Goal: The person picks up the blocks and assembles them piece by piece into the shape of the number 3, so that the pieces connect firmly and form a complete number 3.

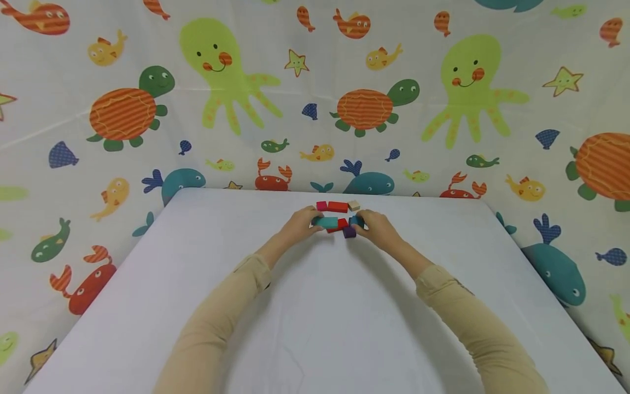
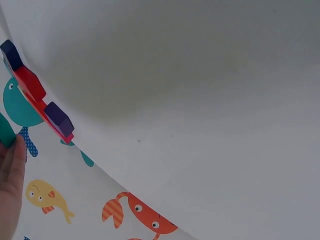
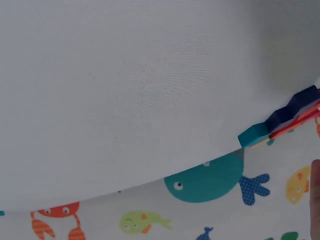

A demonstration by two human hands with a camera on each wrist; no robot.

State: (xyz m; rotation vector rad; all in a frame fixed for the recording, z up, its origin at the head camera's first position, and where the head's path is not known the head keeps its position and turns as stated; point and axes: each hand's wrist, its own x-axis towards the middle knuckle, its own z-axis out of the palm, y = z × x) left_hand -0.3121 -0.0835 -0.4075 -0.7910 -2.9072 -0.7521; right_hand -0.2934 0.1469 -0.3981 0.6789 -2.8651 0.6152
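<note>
At the far part of the table my left hand (image 1: 301,223) grips a teal block (image 1: 327,222) by its left end, thumb on the near side. This block (image 2: 6,132) also shows between the fingers in the left wrist view. My right hand (image 1: 379,227) pinches a dark blue block (image 1: 356,221) just to the right. Between the hands lie a red block (image 1: 342,224) and a dark purple block (image 1: 349,232). In the right wrist view only a finger (image 3: 315,197) of that hand appears at the right edge.
Behind the hands stand a pinkish-red block (image 1: 321,206), a long red block (image 1: 338,207) and a beige block (image 1: 354,205) in a row. The white table (image 1: 315,306) ends shortly beyond them, in front of a cloth (image 1: 315,54) printed with sea animals.
</note>
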